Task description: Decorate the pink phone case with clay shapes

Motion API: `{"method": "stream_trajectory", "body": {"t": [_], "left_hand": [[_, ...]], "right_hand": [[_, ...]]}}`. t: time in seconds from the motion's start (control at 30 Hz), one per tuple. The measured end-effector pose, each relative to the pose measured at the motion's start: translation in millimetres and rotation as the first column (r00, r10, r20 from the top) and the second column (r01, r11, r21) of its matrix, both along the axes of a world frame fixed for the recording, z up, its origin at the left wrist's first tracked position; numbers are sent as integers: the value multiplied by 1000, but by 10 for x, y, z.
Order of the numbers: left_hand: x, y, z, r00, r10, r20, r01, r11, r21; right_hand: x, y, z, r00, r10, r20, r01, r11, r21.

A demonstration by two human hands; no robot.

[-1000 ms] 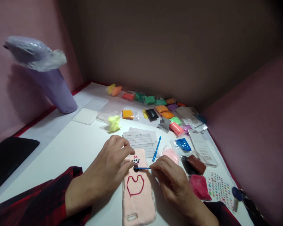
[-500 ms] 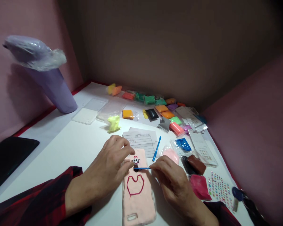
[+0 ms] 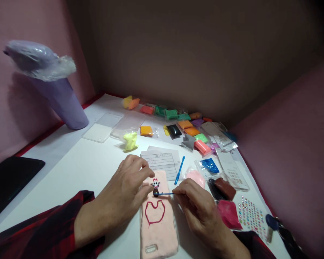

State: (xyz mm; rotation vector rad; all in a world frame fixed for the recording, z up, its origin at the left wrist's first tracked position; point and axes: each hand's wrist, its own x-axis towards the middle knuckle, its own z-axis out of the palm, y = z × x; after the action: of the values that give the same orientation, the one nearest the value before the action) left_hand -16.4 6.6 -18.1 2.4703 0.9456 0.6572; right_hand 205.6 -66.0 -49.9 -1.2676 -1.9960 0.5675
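Observation:
A phone case (image 3: 162, 235) covered in pale pink clay lies on the white table, its camera cutout toward me. Near its far end sits a small clay figure (image 3: 156, 185) with a white face, dark round body and red bow. Below the figure, a dark red outline (image 3: 154, 213) curves on the pink surface. My right hand (image 3: 198, 205) pinches a thin blue modelling tool (image 3: 166, 194), its tip at the figure's dark body. My left hand (image 3: 126, 183) rests over the case's left edge, thumb and index finger apart beside the figure; whether they touch it is unclear.
Another blue tool (image 3: 179, 171) and a lined paper (image 3: 162, 162) lie beyond the case. Clay packets (image 3: 185, 126) spread across the back and right. A gem sticker sheet (image 3: 251, 216) lies right, a purple tumbler (image 3: 62, 97) stands back left, and a black flat object (image 3: 13, 183) lies left.
The blue tool's tip has shifted slightly on the figure's dark body, and my right hand has moved a little with it. My left hand looks still.

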Motion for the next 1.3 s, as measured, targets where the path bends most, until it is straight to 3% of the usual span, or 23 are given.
{"method": "stream_trajectory", "body": {"t": [1.3], "left_hand": [[-10, -15, 8, 1000, 8, -18, -8, 1000, -22]], "right_hand": [[11, -2, -39, 999, 10, 32, -11, 999, 37]]}}
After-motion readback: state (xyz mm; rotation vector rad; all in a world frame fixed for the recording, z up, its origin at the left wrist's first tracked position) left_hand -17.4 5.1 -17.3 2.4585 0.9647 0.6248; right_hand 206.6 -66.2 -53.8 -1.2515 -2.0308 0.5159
